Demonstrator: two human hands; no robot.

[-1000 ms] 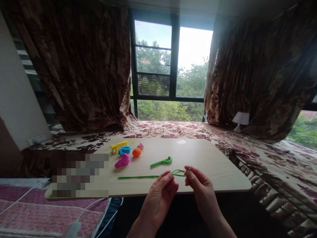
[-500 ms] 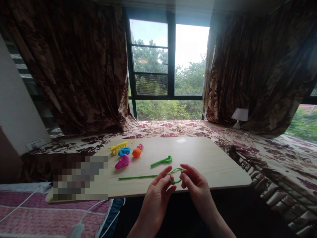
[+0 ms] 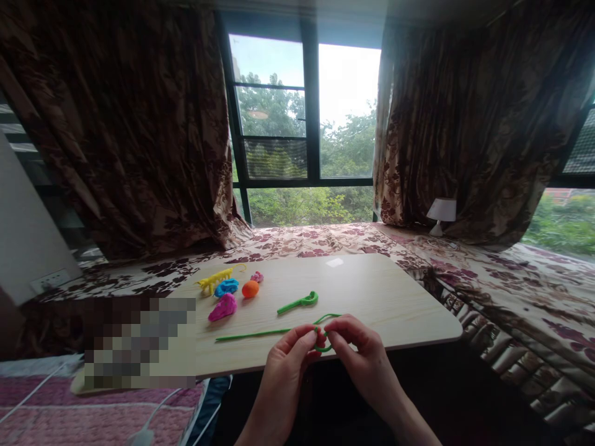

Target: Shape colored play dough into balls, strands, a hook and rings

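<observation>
Near the table's front edge, both hands pinch a thin green pipe cleaner (image 3: 251,335) bent into a small loop. My left hand (image 3: 292,356) is closed on the loop's left side, thumb against fingertips. My right hand (image 3: 356,347) is closed on its right side, very close to the left fingertips. One long straight end reaches left over the table, and another bend arches above the fingers. Just beyond the hands lies a second green piece (image 3: 297,302), straight with a curled end. The exact grip points are partly hidden by the fingers.
At the table's (image 3: 385,291) back left sit a yellow animal figure (image 3: 216,280), a blue piece (image 3: 226,287), a magenta piece (image 3: 223,308), an orange egg-shaped piece (image 3: 250,289) and a small pink piece (image 3: 257,277). A white lamp (image 3: 441,210) stands at the back right.
My hands have drawn closer together, and the loop between them looks smaller. The view has shifted slightly, so the table and its things appear a little further left.
</observation>
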